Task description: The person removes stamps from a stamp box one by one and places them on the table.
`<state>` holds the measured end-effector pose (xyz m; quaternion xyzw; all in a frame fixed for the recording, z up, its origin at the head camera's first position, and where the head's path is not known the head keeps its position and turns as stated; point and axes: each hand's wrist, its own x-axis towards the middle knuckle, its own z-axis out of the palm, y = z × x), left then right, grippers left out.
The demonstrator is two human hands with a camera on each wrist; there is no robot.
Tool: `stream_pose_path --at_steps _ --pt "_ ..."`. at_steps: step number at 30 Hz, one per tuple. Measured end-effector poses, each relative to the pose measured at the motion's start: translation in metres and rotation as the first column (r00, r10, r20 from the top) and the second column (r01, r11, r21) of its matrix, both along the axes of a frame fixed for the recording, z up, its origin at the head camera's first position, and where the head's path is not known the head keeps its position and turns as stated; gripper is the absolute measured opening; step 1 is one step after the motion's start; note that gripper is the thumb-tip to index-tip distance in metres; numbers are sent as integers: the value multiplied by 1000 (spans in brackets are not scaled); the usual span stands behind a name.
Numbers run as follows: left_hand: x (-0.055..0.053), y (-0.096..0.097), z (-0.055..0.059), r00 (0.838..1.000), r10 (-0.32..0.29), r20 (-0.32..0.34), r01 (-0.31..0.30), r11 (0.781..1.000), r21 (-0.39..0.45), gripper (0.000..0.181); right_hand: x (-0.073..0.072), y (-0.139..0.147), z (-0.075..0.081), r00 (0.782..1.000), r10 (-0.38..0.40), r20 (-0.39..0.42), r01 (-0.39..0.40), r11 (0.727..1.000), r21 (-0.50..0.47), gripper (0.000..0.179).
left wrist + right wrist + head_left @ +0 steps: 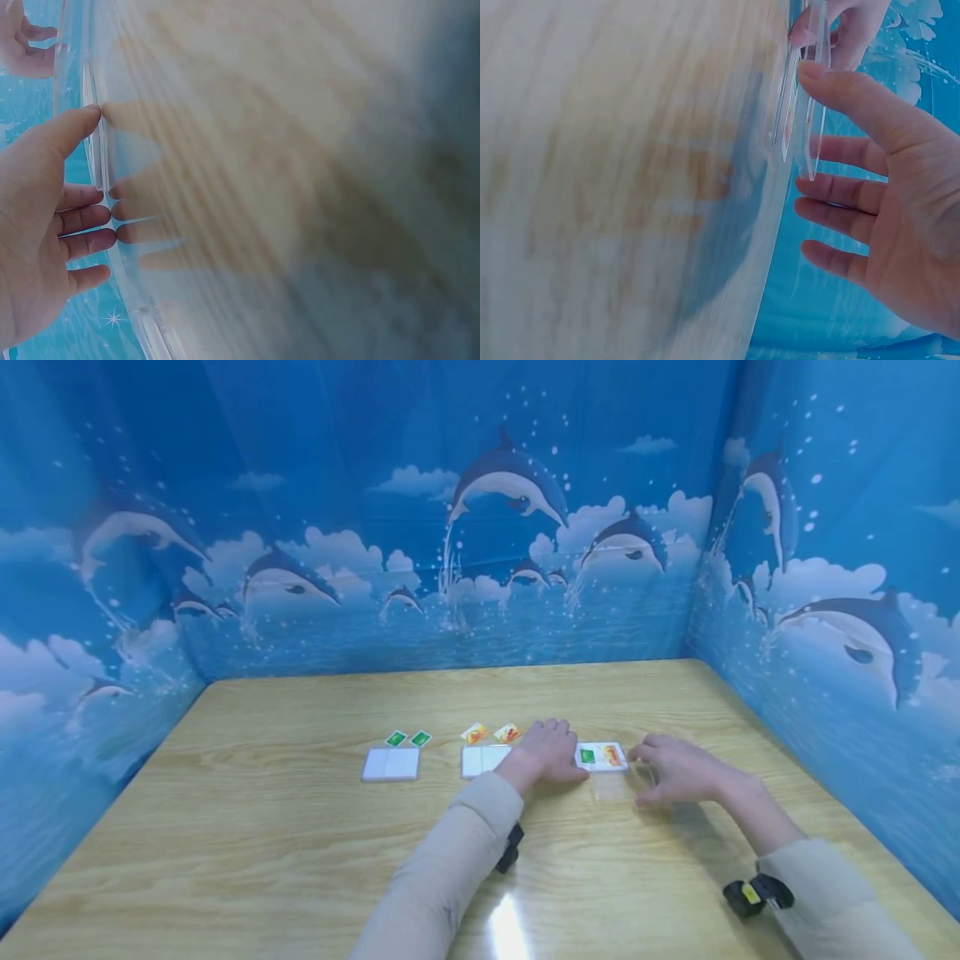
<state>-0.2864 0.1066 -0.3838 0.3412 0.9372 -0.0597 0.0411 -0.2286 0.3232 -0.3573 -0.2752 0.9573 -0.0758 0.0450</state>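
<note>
While the left hand partly hides the mid-frame case, a faint lid (right hand alongside, both hands' fingers apart) shows below a two-card case.

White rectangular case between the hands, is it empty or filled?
Filled: the white rectangular case shows a small green card at its left and a small orange card at its right.

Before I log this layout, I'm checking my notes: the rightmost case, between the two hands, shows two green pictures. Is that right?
Not both green: the head view shows one green picture and one orange picture on the rightmost case, which does lie between the left hand and the right hand.
</note>
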Motion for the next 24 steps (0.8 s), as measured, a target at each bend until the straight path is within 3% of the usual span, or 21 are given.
stream_pose_path --at_steps 8,24 --pt "-2 1 -1 1000 6 6 -6 1000 5 63 6 -6 -1 1000 27 -3 -27 999 32 63" --pt "-3 1 -3 1000 6 15 -7 1000 7 64 10 -10 -5 998 -4 55 2 999 42 61"
